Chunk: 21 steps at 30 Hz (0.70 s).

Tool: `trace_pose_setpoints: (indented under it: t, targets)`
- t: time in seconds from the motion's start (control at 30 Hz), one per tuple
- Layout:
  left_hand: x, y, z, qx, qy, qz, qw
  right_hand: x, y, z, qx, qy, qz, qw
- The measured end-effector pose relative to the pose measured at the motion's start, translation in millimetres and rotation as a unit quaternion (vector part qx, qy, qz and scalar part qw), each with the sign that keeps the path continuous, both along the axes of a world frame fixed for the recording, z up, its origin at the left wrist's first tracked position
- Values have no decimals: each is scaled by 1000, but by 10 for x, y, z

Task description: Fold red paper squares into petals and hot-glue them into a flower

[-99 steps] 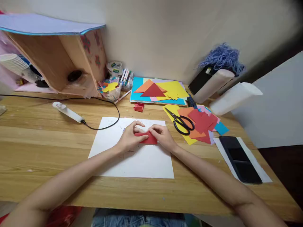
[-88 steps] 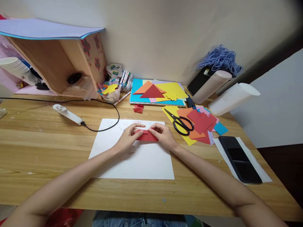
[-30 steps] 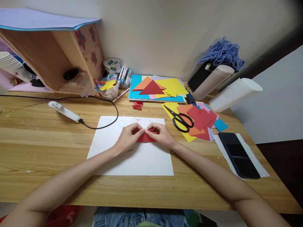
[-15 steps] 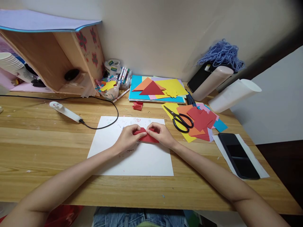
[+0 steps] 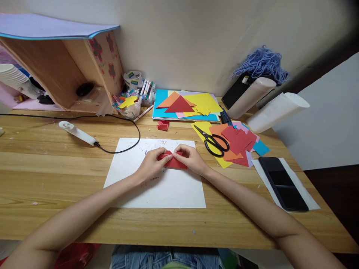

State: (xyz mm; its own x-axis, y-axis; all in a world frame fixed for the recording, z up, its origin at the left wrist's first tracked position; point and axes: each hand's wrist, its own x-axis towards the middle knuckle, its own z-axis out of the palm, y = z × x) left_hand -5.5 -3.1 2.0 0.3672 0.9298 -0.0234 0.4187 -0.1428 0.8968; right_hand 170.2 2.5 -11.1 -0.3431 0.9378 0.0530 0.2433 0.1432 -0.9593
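Note:
A folded piece of red paper [image 5: 176, 163] is held low over a white sheet [image 5: 179, 194] that bears small ink marks. My left hand [image 5: 152, 163] grips its left side between thumb and curled fingers. From the right, my right hand [image 5: 191, 160] pinches it, thumb close to the other thumb near the paper's middle. Parts of the red paper are hidden behind the fingers. Just beyond the sheet lies a small folded red piece [image 5: 163, 125].
Right of the sheet, black-handled scissors [image 5: 214, 144] rest on coloured paper pieces [image 5: 238, 141]. A phone [image 5: 283, 184] lies farther right. A corded white tool [image 5: 77, 133] is at left. Behind stand a paper stack [image 5: 161, 98], a tub of scraps [image 5: 131, 110] and a cardboard box [image 5: 108, 67].
Both hands stay in nearly the same place, still gripping the red paper. The left thumb has shifted very slightly; the lower edge of the paper looks a little different.

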Motion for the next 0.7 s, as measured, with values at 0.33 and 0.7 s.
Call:
trace_pose_setpoints:
  t: [0.33, 0.7]
  targets:
    - [21, 4, 0, -11, -62, 27, 998, -5, -14, 4, 7, -9, 6, 1000]
    - [14, 28, 26, -57, -94, 25, 994, -21, -30, -7, 19, -9, 8, 1000]
